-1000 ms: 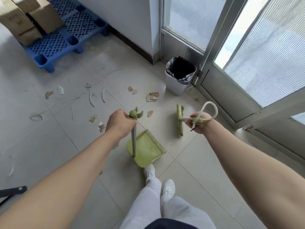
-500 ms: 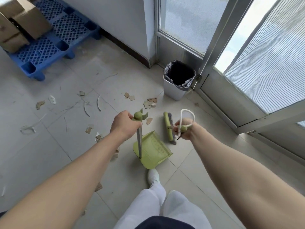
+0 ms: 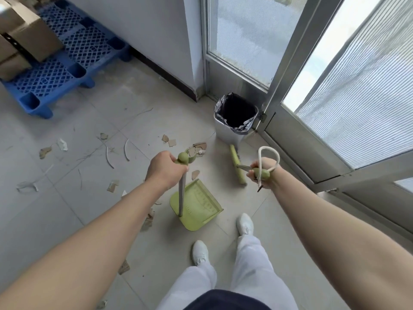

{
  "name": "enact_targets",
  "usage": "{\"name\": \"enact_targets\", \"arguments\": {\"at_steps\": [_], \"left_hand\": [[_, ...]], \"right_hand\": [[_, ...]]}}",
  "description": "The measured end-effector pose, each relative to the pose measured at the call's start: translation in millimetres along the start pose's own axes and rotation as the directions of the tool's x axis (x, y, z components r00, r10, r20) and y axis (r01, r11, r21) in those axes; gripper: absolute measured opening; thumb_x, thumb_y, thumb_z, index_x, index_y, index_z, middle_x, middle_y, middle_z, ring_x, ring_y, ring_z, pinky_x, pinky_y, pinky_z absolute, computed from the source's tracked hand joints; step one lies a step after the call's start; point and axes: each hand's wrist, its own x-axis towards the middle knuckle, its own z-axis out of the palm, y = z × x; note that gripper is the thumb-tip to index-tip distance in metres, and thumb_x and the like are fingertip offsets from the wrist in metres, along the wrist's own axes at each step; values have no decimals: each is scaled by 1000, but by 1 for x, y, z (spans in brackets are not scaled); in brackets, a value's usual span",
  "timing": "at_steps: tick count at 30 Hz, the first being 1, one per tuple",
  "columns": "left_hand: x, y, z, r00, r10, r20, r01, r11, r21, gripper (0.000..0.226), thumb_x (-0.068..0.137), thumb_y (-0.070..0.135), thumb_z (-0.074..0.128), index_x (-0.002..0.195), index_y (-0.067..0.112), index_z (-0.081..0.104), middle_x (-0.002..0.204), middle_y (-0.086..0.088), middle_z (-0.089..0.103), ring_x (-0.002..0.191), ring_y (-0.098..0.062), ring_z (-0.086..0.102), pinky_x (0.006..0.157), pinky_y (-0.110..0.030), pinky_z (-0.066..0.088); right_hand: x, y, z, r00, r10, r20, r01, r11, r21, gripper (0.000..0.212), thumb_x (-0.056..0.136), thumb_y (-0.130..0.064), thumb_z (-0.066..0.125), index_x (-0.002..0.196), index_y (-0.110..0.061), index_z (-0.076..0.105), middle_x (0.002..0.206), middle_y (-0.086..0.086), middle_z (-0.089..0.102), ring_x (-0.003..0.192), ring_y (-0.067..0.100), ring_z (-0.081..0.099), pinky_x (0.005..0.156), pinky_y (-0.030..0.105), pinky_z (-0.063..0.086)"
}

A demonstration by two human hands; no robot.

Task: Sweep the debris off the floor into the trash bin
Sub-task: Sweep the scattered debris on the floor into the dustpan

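Head view: left hand [image 3: 166,168] grips the dustpan [image 3: 196,206], right hand [image 3: 264,173] the broom [image 3: 237,166]; debris [image 3: 199,147] litters the floor [image 3: 67,215], trash bin [image 3: 225,135] dark inside.

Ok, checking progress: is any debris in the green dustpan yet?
No, the green dustpan is bare inside; the cardboard scraps lie on the floor beyond it.

The trash bin [image 3: 225,134] is pale grey with a black liner [image 3: 237,113]. Just beside it the broom [image 3: 237,167] is light green, its bristles [image 3: 238,155] perhaps dark grey. In front of the bin, the dustpan [image 3: 199,208] is the same green. Left of the bin the debris [image 3: 199,148] is tan and white. Far left of the bin is a blue lattice-patterned pallet [image 3: 67,63]. On the bin's right, the door glass [image 3: 357,97] has fine horizontal stripes.
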Motion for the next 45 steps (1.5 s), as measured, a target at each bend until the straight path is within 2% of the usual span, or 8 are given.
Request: {"name": "enact_targets", "arguments": {"at_steps": [7,11,16,22,30,35,40,45], "left_hand": [[17,57,26,999,-25,-36,24,1000,-12,24,78,22,72,79,15,50,75,2,51,76,-22,51,64,-30,38],[29,79,41,997,-44,-70,44,999,-9,29,78,23,72,71,19,44,71,4,47,71,-20,47,59,-30,33],[36,86,51,989,-101,-113,97,995,-39,30,77,21,72,69,18,44,69,2,46,65,-20,45,53,-29,32],[32,74,39,961,-217,-170,202,974,-104,25,76,24,73,78,15,50,76,1,51,72,-22,49,54,-28,32],[23,48,10,920,-333,-204,296,936,-192,25,76,24,75,84,15,53,77,1,53,76,-23,52,56,-28,34],[19,25,-14,912,-341,-227,293,931,-218,25,74,24,75,82,14,53,80,-1,55,76,-24,54,58,-29,38],[13,-8,-38,890,-384,-247,322,912,-255,27,74,22,74,72,17,48,71,0,52,66,-21,50,50,-28,32],[9,-41,-58,866,-430,-254,354,888,-294,30,74,21,75,69,18,46,72,0,52,66,-20,49,52,-28,33]], "right_hand": [[42,-77,-70,972,-79,-222,54,992,-116,18,94,5,32,97,-2,49,75,12,45,65,25,59,39,20,49],[62,-116,-98,978,-34,-204,-3,984,-176,24,96,3,28,79,-1,45,75,18,44,36,19,51,36,19,47],[67,-134,-66,999,-44,-11,39,959,-281,32,92,13,23,69,0,42,145,40,25,45,18,44,34,15,41],[70,-115,9,992,69,108,-17,908,-419,30,91,10,28,72,-1,48,69,15,45,43,20,57,39,24,51],[61,-136,34,928,321,189,-251,913,-321,10,98,-8,27,98,-3,35,71,11,39,25,15,45,26,14,37],[53,-116,75,979,122,164,-41,903,-428,16,98,-3,29,98,1,45,74,16,46,40,16,52,31,16,42],[52,-85,118,987,120,102,-54,865,-498,21,97,-3,35,96,0,56,85,17,53,69,27,53,76,37,53],[46,-32,182,941,174,290,-9,870,-492,29,101,-11,31,75,-12,45,77,4,46,57,14,49,47,24,46]]}}
